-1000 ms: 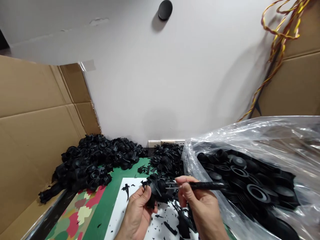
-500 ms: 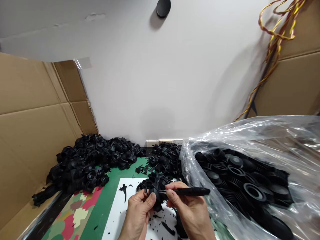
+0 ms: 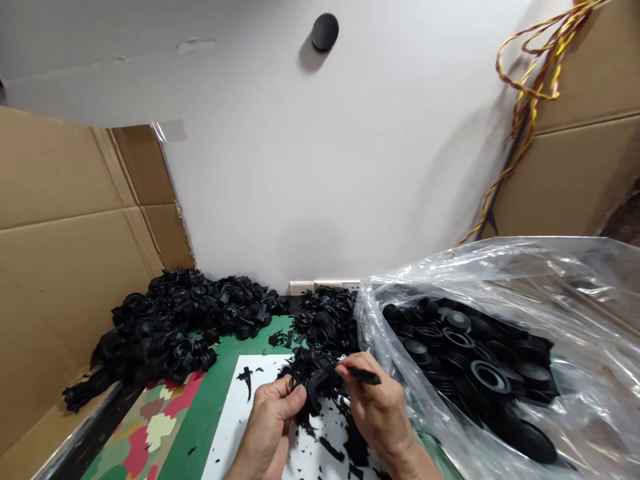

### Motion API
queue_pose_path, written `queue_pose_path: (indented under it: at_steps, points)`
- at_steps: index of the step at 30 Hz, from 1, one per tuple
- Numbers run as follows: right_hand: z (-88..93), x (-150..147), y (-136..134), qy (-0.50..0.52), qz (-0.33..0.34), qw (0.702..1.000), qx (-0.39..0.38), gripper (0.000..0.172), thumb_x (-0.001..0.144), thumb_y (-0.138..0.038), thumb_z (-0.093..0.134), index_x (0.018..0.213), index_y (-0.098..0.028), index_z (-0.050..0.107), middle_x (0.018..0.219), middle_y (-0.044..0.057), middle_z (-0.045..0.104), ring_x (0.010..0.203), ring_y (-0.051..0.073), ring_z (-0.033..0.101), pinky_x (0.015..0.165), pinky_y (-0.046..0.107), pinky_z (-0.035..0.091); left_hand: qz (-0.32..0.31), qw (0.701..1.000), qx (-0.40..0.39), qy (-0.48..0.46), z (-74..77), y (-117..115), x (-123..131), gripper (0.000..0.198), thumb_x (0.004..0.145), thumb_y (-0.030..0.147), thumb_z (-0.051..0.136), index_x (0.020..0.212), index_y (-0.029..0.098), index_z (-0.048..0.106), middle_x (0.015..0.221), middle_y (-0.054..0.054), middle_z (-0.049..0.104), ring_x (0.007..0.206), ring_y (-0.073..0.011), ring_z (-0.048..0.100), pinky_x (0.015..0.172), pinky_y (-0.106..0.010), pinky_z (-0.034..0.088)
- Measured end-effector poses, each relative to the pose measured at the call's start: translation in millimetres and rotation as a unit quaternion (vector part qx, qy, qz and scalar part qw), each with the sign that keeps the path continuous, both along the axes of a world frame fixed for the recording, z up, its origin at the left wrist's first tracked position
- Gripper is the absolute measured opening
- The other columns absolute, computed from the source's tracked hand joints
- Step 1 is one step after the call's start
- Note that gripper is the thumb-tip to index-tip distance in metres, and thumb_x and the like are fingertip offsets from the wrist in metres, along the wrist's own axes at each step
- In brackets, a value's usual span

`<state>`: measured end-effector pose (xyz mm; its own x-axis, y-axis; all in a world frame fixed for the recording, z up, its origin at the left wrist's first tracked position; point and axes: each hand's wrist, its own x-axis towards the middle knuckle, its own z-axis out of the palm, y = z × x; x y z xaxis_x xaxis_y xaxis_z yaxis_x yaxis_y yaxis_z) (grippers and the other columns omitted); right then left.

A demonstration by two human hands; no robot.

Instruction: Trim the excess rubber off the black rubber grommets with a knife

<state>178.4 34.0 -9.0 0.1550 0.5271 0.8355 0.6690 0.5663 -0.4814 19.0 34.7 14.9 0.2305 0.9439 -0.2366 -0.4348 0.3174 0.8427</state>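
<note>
My left hand (image 3: 275, 407) is closed, with thumb and fingers pinching a black ribbed rubber piece (image 3: 314, 392) over the white sheet (image 3: 231, 407). Just to its right, my right hand (image 3: 376, 403) grips a slim black-handled tool (image 3: 365, 376) like a pen. Its tip is hard to make out against the dark rubber. Behind the held piece lies a small heap of black rubber scraps (image 3: 313, 360), and dark shavings are scattered over the sheet.
A large pile of black rubber parts (image 3: 190, 313) lies at the left by the cardboard (image 3: 65, 253). More scraps (image 3: 327, 317) sit against the wall. To the right, a clear plastic bag (image 3: 430, 427) holds black round ribbed parts (image 3: 490, 377). Twisted wires (image 3: 525, 133) hang at upper right.
My right hand has turned and drawn slightly away from the piece, swinging the tool's handle end downward and toward me. My left hand keeps its pinch. The view has shifted a little.
</note>
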Motion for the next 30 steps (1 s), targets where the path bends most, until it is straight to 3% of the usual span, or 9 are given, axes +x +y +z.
queue_pose_path:
  at_steps: [6,9,12,14,19,24,30]
  points:
    - [-1.9,9,2,0.045,-0.044,0.997,-0.045,0.026,0.09,-0.031,0.048,0.071,-0.019,0.06,0.057,0.003,0.063,0.04,0.014,0.058,0.039,0.023,0.046,0.036,0.998,-0.052,0.011,-1.7,10,-8,0.027,0.064,0.032,0.076,0.05,0.012,0.063,0.045,-0.005,0.062,0.042,-0.0127,0.052,0.044,-0.022,0.039]
    - [4.9,7,-4,0.12,0.008,0.985,-0.126,0.025,0.086,-0.037,0.053,0.072,-0.019,0.063,0.049,0.001,0.062,0.039,0.016,0.06,0.039,0.023,0.047,0.037,0.998,-0.052,0.018,-2.8,12,-11,0.025,0.067,0.032,0.075,0.054,0.013,0.065,0.047,-0.004,0.063,0.042,-0.0125,0.054,0.043,-0.022,0.04]
    - [10.4,2,-9,0.242,0.086,0.942,-0.216,0.028,0.08,-0.044,0.059,0.076,-0.018,0.066,0.051,0.001,0.064,0.044,0.019,0.063,0.044,0.026,0.05,0.018,0.999,-0.029,0.017,-2.8,11,-11,0.023,0.058,0.028,0.083,0.059,0.011,0.067,0.051,-0.002,0.064,0.043,-0.0106,0.053,0.044,-0.02,0.039]
    - [11.2,-3,-11,0.29,0.118,0.92,-0.234,0.029,0.078,-0.046,0.061,0.078,-0.017,0.066,0.051,0.001,0.064,0.047,0.019,0.063,0.047,0.026,0.051,0.0,1.0,-0.016,0.012,-3.3,10,-10,0.027,0.053,0.029,0.086,0.06,0.01,0.069,0.053,-0.004,0.064,0.046,-0.0111,0.053,0.047,-0.022,0.041]
    - [11.5,-19,-15,0.296,0.162,0.913,-0.228,0.03,0.079,-0.045,0.06,0.073,-0.017,0.066,0.05,0.001,0.062,0.044,0.017,0.06,0.045,0.025,0.048,-0.017,1.0,0.011,0.001,-9.7,7,-6,0.029,0.052,0.031,0.088,0.063,0.009,0.071,0.056,-0.005,0.066,0.052,-0.0141,0.056,0.055,-0.026,0.044]
    - [14.0,-22,-17,0.271,0.144,0.929,-0.207,0.024,0.079,-0.039,0.062,0.072,-0.017,0.067,0.049,0.0,0.061,0.043,0.016,0.059,0.045,0.024,0.048,-0.011,0.999,0.035,0.03,-13.3,7,-7,0.029,0.053,0.032,0.087,0.064,0.009,0.072,0.057,-0.005,0.066,0.054,-0.0146,0.056,0.057,-0.025,0.042]
    - [4.0,-26,-15,0.275,0.13,0.938,-0.169,0.021,0.08,-0.038,0.063,0.075,-0.018,0.067,0.051,-0.001,0.062,0.039,0.015,0.058,0.043,0.024,0.049,0.0,0.995,0.056,0.084,-10.2,7,-7,0.033,0.05,0.036,0.088,0.06,0.009,0.072,0.054,-0.005,0.065,0.054,-0.0154,0.055,0.055,-0.025,0.039]
